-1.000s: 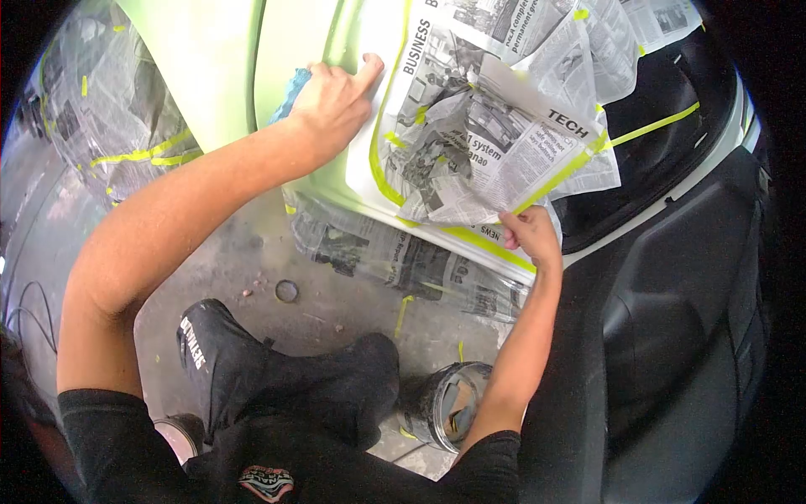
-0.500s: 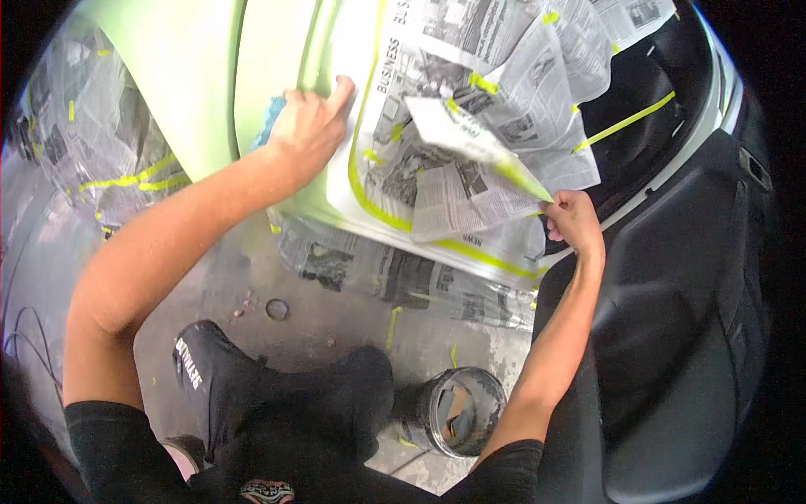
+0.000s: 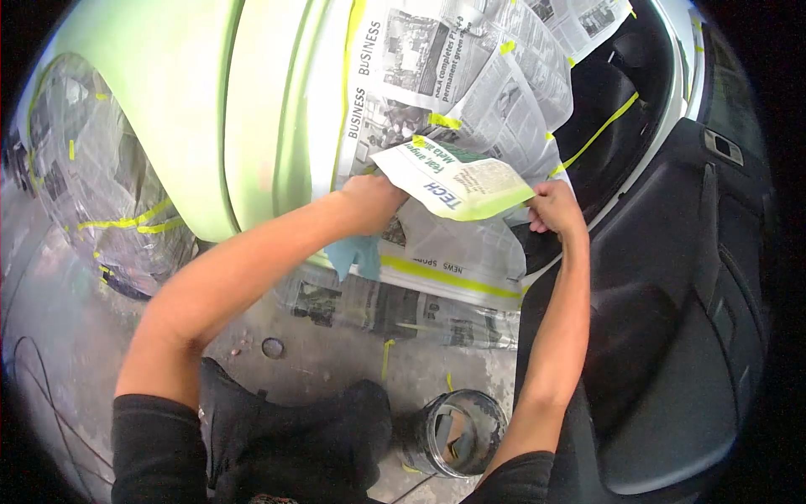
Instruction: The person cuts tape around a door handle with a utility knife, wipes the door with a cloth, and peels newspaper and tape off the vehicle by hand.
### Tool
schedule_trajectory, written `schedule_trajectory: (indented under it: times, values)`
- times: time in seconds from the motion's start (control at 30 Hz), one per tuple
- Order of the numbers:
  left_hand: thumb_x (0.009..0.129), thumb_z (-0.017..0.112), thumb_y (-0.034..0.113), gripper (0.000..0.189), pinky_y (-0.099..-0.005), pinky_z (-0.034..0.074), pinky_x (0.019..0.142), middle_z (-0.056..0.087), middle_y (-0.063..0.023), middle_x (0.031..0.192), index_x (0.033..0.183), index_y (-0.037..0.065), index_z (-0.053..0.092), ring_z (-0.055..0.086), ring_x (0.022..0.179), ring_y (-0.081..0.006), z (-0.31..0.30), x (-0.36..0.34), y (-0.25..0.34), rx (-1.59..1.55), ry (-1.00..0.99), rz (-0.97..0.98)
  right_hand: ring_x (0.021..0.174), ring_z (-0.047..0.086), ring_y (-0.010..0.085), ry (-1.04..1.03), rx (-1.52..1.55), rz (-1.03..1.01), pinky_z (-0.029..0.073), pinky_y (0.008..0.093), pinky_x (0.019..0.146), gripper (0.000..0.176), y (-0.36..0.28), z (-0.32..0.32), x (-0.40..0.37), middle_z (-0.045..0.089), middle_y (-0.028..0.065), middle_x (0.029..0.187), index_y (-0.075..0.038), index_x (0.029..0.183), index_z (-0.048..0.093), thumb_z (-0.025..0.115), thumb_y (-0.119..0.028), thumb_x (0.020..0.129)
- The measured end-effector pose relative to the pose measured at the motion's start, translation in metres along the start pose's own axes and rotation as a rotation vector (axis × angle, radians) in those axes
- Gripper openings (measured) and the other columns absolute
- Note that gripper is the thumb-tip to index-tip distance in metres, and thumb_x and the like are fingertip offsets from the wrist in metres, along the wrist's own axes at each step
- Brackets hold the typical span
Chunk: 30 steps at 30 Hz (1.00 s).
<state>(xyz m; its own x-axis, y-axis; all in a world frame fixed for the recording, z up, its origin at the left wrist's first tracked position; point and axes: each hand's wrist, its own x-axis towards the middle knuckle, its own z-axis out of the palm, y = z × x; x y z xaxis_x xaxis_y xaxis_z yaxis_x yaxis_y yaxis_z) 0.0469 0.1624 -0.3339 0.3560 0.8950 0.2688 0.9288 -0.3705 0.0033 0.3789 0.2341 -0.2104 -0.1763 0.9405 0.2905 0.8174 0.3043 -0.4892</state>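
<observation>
Newspaper sheet (image 3: 457,181) at the middle of the view, lifted and bent above the other newspapers (image 3: 504,88), between left hand (image 3: 374,204) and right hand (image 3: 554,208). At its right corner, clamped between thumb and fingers of the right hand, by the edge only, probably for keeping the yellow tape (image 3: 497,204) along that edge free from touching other paper too soon. On the other side, left hand just at the left end of the sheet, with fingertips hidden behind it; impossible to tell from here, fingers apart or pinched on the paper. Below that hand, blue cloth (image 3: 357,252) hanging down beside the painted green panel (image 3: 185,101), perhaps tucked in the palm so as to be ready for wiping, but grip on it not visible. Under the raised sheet, more newspaper, bordered by a lower strip of yellow tape (image 3: 453,275), seemingly for covering right up to the edge. Both forearms reaching forward, well apart, likely to give a steady spread to such thin paper. Near the right forearm, bucket (image 3: 485,424) standing on the floor, with scraps inside, maybe for easy reach
</observation>
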Motion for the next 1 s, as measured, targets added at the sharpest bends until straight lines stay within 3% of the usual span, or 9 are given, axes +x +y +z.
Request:
schedule_trajectory:
  times: [0.07,0.17,0.27,0.4,0.5,0.6,0.7,0.8,1.0]
  values:
    - [0.09,0.066,0.017,0.051,-0.046,0.057,0.092,0.062,-0.0156,0.14,0.14,0.014,0.059,0.068,0.114,-0.0333,0.034,0.04,-0.016,0.032,0.086,0.01,0.047,0.063,0.0146,-0.075,0.01,-0.026,0.05,0.0277,0.042,0.019,-0.01,-0.001,-0.008,0.064,0.0064,0.062,0.0,0.078,0.068,0.067,-0.012,0.092]
    - [0.093,0.063,0.026,0.053,-0.0424,0.055,0.098,0.062,-0.0108,0.141,0.145,0.018,0.056,0.064,0.121,-0.0311,0.059,0.068,-0.047,0.22,0.522,0.265,0.047,0.061,0.0109,-0.128,-0.01,-0.051,0.05,0.0246,0.045,0.025,-0.037,-0.012,-0.026,0.062,0.0021,0.062,-0.003,0.076,0.067,0.066,-0.019,0.096]
    - [0.096,0.06,0.034,0.053,-0.0394,0.053,0.1,0.062,-0.0089,0.143,0.148,0.024,0.054,0.062,0.124,-0.0307,0.023,0.061,-0.04,-0.02,0.223,0.073,0.047,0.06,0.0104,-0.063,-0.007,-0.083,0.048,0.0246,0.044,0.027,-0.046,-0.028,-0.029,0.061,0.0017,0.061,-0.004,0.075,0.065,0.067,-0.02,0.096]
    - [0.092,0.067,0.038,0.055,-0.043,0.055,0.098,0.067,-0.0125,0.133,0.144,0.022,0.057,0.066,0.117,-0.0329,0.03,0.079,-0.049,-0.055,0.129,-0.161,0.044,0.055,0.0101,0.031,0.074,-0.106,0.045,0.0251,0.043,0.029,-0.052,-0.038,-0.03,0.057,0.0003,0.058,-0.005,0.071,0.063,0.063,-0.02,0.096]
    - [0.088,0.064,0.015,0.031,-0.0451,0.058,0.089,0.073,-0.0185,0.114,0.118,0.011,0.072,0.071,0.105,-0.036,0.023,0.066,-0.042,-0.177,0.226,-0.192,0.044,0.053,0.0104,0.077,0.155,-0.096,0.044,0.0257,0.043,0.027,-0.05,-0.034,-0.028,0.056,0.0005,0.058,-0.006,0.07,0.061,0.063,-0.02,0.094]
    - [0.087,0.063,0.012,0.041,-0.0455,0.059,0.088,0.074,-0.0182,0.112,0.128,0.013,0.068,0.071,0.105,-0.037,0.015,0.061,-0.035,-0.194,0.209,-0.229,0.044,0.054,0.0111,0.107,0.197,-0.056,0.045,0.0258,0.043,0.028,-0.036,-0.028,-0.021,0.056,0.0009,0.058,-0.007,0.071,0.061,0.063,-0.021,0.095]
    - [0.088,0.072,0.023,0.062,-0.0429,0.056,0.096,0.069,-0.0198,0.127,0.147,0.017,0.054,0.067,0.114,-0.0387,0.014,0.051,-0.028,-0.457,0.329,-0.188,0.044,0.056,0.0119,0.103,0.193,0.008,0.047,0.0261,0.042,0.029,-0.018,-0.023,-0.013,0.057,0.0012,0.058,-0.007,0.072,0.06,0.063,-0.023,0.096]
    - [0.088,0.072,0.014,0.068,-0.0394,0.052,0.103,0.064,-0.0213,0.137,0.151,0.014,0.049,0.064,0.123,-0.0353,0.034,0.067,-0.048,-0.68,0.568,0.097,0.044,0.059,0.0137,0.077,0.209,0.057,0.048,0.0269,0.041,0.028,0.008,-0.013,-0.012,0.059,0.0024,0.06,-0.007,0.073,0.06,0.063,-0.022,0.096]
    - [0.086,0.072,0.012,0.072,-0.0392,0.045,0.112,0.062,-0.0256,0.138,0.153,0.009,0.046,0.057,0.132,-0.0365,0.025,0.067,-0.037,-0.878,0.51,-0.076,0.045,0.06,0.0149,0.145,0.321,0.149,0.05,0.0282,0.042,0.024,0.044,-0.004,-0.017,0.061,0.0043,0.062,-0.006,0.076,0.062,0.062,-0.019,0.096]
